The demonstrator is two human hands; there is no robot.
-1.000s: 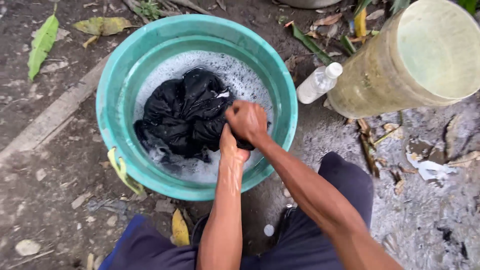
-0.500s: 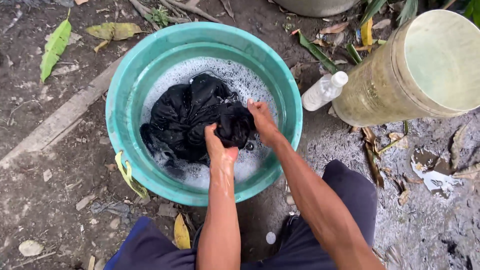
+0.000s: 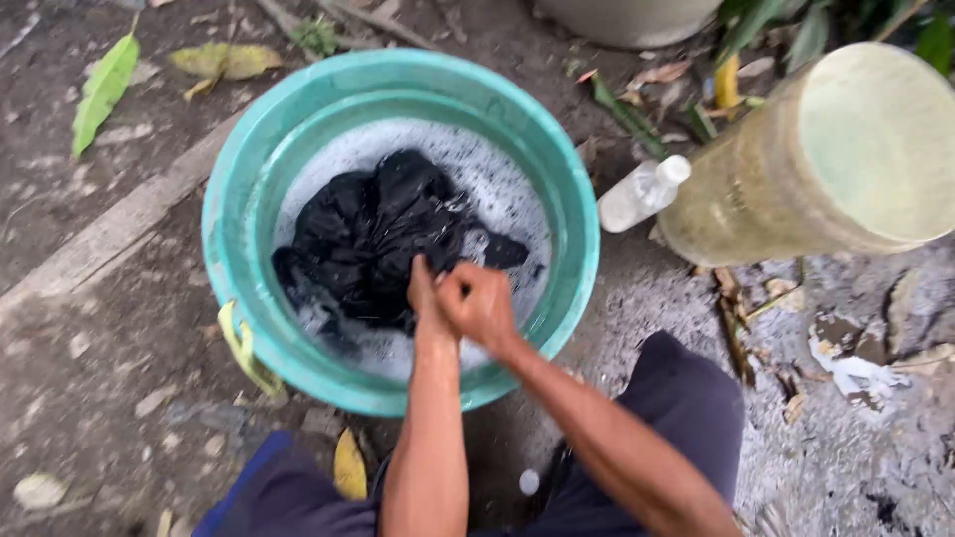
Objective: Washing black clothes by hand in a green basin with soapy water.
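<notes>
I am looking down at my right hand (image 3: pixel 484 303), which is curled into a fist, its knuckles facing up, and pressing against the near edge of the black cloth (image 3: pixel 383 234). My left hand (image 3: pixel 424 296) is lying just beside it, touching it, with its fingers bent down into the wet fabric; I am taking it as closed on a fold of the cloth, though the right fist is hiding part of it. Both forearms are reaching up from the bottom of the view and meeting over the near side of the teal basin (image 3: pixel 249 189). The cloth is sitting bunched in the middle of the basin, lying in white soapy foam (image 3: pixel 497 189). The basin is standing on bare dirt. A clear plastic bottle (image 3: pixel 642 194) is lying just outside its right rim, and a large yellowish container (image 3: pixel 796 169) is lying beyond it. A green leaf (image 3: pixel 102 88) is resting on the ground at upper left.
</notes>
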